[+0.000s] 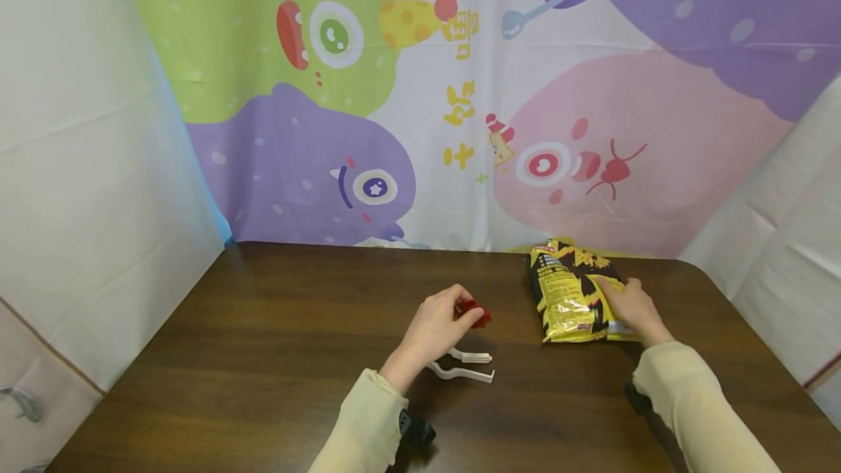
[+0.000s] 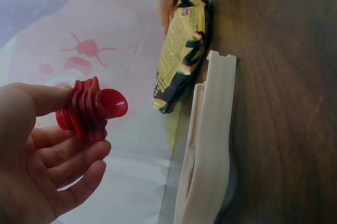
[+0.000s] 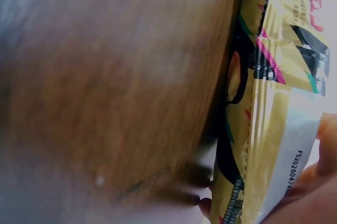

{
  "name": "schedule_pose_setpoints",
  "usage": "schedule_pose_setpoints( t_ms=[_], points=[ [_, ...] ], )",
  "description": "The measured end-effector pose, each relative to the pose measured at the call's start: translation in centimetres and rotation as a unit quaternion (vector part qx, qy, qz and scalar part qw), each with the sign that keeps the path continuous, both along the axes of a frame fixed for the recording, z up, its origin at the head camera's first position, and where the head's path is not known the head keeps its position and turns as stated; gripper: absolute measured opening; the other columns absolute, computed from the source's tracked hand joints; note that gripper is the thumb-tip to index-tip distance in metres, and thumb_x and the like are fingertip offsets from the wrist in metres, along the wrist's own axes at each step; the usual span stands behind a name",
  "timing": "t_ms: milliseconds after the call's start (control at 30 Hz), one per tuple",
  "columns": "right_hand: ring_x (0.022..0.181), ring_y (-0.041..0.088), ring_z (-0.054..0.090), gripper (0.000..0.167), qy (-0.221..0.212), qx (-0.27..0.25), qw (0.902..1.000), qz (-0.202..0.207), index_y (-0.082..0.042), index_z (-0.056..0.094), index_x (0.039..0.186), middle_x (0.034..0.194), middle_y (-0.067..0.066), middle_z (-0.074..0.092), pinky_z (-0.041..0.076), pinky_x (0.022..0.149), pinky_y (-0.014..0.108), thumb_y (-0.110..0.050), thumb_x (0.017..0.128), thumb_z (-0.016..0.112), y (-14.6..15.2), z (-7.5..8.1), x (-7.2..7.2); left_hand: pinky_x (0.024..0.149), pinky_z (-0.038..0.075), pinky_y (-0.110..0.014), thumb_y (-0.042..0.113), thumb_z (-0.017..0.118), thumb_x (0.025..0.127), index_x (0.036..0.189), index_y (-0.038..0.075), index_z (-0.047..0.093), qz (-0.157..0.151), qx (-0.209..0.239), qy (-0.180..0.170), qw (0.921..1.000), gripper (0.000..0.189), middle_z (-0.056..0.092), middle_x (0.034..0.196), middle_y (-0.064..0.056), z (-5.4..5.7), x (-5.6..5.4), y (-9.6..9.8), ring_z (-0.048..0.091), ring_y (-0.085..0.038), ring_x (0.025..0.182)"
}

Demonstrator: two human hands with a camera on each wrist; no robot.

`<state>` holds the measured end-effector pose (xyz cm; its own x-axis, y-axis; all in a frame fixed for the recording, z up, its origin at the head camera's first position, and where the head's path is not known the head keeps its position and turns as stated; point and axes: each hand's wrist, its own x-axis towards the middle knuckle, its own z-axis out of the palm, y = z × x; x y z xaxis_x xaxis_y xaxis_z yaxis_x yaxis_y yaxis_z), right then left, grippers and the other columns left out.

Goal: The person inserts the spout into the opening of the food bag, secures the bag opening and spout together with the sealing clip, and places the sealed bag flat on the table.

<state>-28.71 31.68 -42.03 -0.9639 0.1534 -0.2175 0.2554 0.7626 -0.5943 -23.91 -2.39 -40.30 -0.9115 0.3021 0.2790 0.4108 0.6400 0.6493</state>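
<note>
My left hand (image 1: 434, 331) pinches a small red ridged plastic spout (image 2: 89, 109) between thumb and fingers, held above the table. In the left wrist view its round slanted opening faces away from the palm. Just below that hand lies a white plastic clip (image 1: 468, 375), its two arms spread apart and one end hidden behind the wrist. At the back right, my right hand (image 1: 634, 309) grips the right edge of a yellow and black snack bag (image 1: 568, 294). The right wrist view shows the bag's (image 3: 268, 129) side, with fingertips (image 3: 205, 205) at its underside.
Everything lies on a dark brown wooden table (image 1: 263, 356). A cartoon-printed curtain (image 1: 447, 195) hangs along its back edge, close behind the bag. White cloth walls (image 1: 98, 166) stand at both sides.
</note>
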Motion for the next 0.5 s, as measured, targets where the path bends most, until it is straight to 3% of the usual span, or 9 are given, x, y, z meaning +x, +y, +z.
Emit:
schedule_pose_setpoints(
  t_ms=[367, 500],
  points=[
    [0.122, 0.056, 0.019, 0.095, 0.002, -0.031, 0.9992, -0.024, 0.019, -0.006, 0.135, 0.135, 0.045, 0.010, 0.023, 0.099, 0.059, -0.060, 0.089, 0.023, -0.14, 0.39, 0.28, 0.060, 0.043, -0.020, 0.036, 0.061, 0.086, 0.092, 0.017, 0.058, -0.002, 0.007, -0.001, 1.0000, 0.020, 0.062, 0.080, 0.006, -0.22, -0.14, 0.19, 0.053, -0.006, 0.067],
    [0.120, 0.052, 0.026, 0.095, 0.008, -0.045, 0.9983, -0.035, 0.018, -0.003, 0.135, 0.134, 0.043, 0.015, 0.025, 0.099, 0.057, -0.059, 0.089, 0.026, -0.12, 0.38, 0.29, 0.060, 0.043, -0.020, 0.036, 0.061, 0.086, 0.092, 0.017, 0.059, 0.001, 0.013, -0.004, 0.9999, 0.020, 0.062, 0.079, 0.006, -0.24, -0.15, 0.29, 0.053, -0.006, 0.066]
  ],
)
